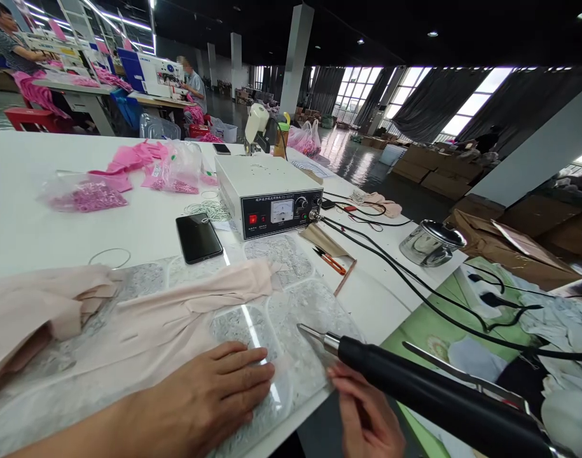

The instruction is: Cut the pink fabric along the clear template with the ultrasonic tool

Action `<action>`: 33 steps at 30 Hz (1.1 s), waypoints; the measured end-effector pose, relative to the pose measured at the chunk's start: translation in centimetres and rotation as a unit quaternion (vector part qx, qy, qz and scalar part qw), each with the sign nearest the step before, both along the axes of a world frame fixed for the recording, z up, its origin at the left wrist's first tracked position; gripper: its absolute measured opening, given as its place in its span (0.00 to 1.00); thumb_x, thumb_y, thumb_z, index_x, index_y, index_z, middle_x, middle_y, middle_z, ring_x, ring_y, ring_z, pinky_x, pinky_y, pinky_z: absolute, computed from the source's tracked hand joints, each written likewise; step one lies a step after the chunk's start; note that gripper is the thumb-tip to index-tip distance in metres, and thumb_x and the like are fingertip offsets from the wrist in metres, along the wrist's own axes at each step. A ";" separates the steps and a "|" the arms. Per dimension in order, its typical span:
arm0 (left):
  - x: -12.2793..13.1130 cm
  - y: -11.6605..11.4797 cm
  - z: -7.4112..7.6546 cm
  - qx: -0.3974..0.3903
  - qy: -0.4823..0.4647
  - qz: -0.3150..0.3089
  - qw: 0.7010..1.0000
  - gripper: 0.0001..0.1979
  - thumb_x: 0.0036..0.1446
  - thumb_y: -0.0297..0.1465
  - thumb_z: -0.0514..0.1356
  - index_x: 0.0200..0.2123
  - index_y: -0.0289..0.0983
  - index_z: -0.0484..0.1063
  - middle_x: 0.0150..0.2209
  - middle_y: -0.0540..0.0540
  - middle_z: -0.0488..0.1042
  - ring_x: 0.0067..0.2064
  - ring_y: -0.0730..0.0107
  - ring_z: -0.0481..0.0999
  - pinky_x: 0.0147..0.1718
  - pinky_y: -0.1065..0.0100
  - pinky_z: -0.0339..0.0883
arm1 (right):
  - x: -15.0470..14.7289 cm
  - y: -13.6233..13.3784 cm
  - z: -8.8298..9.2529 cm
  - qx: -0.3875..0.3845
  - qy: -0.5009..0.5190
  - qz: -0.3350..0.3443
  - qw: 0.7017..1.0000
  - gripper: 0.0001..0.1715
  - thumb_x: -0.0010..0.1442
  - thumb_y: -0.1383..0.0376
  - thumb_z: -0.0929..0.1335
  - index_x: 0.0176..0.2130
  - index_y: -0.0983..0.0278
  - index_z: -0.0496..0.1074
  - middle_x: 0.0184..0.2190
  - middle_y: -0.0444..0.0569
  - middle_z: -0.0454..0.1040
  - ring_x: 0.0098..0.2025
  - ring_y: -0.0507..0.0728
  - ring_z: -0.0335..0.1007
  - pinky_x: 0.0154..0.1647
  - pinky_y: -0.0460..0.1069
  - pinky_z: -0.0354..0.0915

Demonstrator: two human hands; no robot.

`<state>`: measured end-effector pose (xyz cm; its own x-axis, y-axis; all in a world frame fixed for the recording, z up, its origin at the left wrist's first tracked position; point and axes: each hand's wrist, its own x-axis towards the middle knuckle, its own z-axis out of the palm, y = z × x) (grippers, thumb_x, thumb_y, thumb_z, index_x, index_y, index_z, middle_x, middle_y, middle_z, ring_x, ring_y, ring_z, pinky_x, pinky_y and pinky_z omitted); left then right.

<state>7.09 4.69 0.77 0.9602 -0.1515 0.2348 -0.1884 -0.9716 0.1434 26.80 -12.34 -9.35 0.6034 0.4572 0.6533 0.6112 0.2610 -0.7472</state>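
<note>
My left hand lies palm down with its fingers stretched out, on pale pink fabric and the clear patterned table mat. My right hand is at the table's front edge, fingers curled together by the mat's rim; what they grip, if anything, is hidden. Across its upper side runs a black hand-held welding tool with a pointed metal tip, aimed left over the mat. I cannot make out what supports the tool. More pale pink fabric lies bunched at the left.
A control box with a dial and red switch stands mid-table. Around it are a phone, orange thread snips, black cables, a metal canister and bagged pink pieces. Two people work at sewing machines behind.
</note>
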 end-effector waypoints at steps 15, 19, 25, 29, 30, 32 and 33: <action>-0.1 -0.3 -0.8 -0.046 -0.024 0.004 0.999 0.15 0.70 0.27 0.49 0.52 0.32 0.71 0.54 0.41 0.75 0.57 0.57 0.72 0.56 0.61 0.63 | 0.4 4.7 6.4 0.216 0.334 0.073 0.915 0.13 0.56 0.60 0.66 0.43 0.57 0.72 0.41 0.44 0.70 0.32 0.52 0.69 0.37 0.55 0.70; -0.1 -0.2 -0.8 -0.060 -0.019 0.006 0.998 0.14 0.69 0.27 0.49 0.53 0.34 0.70 0.54 0.42 0.74 0.57 0.57 0.72 0.56 0.61 0.62 | 0.8 4.4 8.5 0.204 0.320 0.120 0.918 0.17 0.53 0.60 0.66 0.43 0.62 0.73 0.35 0.45 0.70 0.22 0.49 0.63 0.22 0.50 0.65; -0.2 -0.1 -1.1 -0.050 -0.017 0.003 0.999 0.16 0.71 0.28 0.47 0.53 0.32 0.69 0.56 0.41 0.73 0.57 0.56 0.71 0.56 0.61 0.63 | 0.7 3.9 9.9 0.176 0.290 0.199 0.919 0.09 0.52 0.61 0.68 0.35 0.62 0.71 0.27 0.41 0.70 0.19 0.49 0.65 0.21 0.48 0.65; -0.1 -0.2 -1.3 -0.051 -0.027 0.006 0.998 0.15 0.70 0.28 0.47 0.53 0.33 0.70 0.56 0.42 0.73 0.57 0.56 0.71 0.56 0.61 0.62 | 0.4 4.3 9.7 0.161 0.289 0.217 0.919 0.08 0.53 0.61 0.68 0.34 0.62 0.70 0.24 0.40 0.69 0.18 0.49 0.65 0.21 0.48 0.65; -0.1 -0.2 -1.3 -0.054 -0.030 0.006 0.998 0.15 0.70 0.28 0.47 0.52 0.33 0.70 0.56 0.42 0.73 0.57 0.57 0.72 0.56 0.62 0.62 | 0.4 4.4 9.7 0.161 0.288 0.217 0.919 0.07 0.53 0.61 0.68 0.34 0.62 0.69 0.24 0.40 0.69 0.18 0.49 0.65 0.21 0.48 0.65; -0.1 -0.2 -1.3 -0.064 -0.037 0.006 0.997 0.14 0.70 0.28 0.48 0.52 0.33 0.70 0.55 0.42 0.74 0.57 0.57 0.72 0.56 0.62 0.62 | 0.3 4.5 9.7 0.161 0.287 0.213 0.920 0.07 0.53 0.62 0.68 0.33 0.62 0.69 0.24 0.40 0.69 0.18 0.49 0.65 0.21 0.48 0.65; -0.1 -0.2 -1.3 -0.068 -0.040 0.005 0.997 0.14 0.69 0.27 0.49 0.52 0.33 0.70 0.54 0.42 0.74 0.57 0.57 0.72 0.56 0.62 0.62 | 0.3 4.6 9.7 0.160 0.287 0.213 0.920 0.07 0.53 0.62 0.68 0.33 0.63 0.69 0.24 0.40 0.69 0.18 0.49 0.65 0.21 0.48 0.65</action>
<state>7.03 4.51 -0.50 0.9390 -0.1041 0.3278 -0.1955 -0.9457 0.2595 27.10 -7.74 0.35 0.7020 0.5712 0.4253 -0.0688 0.6489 -0.7578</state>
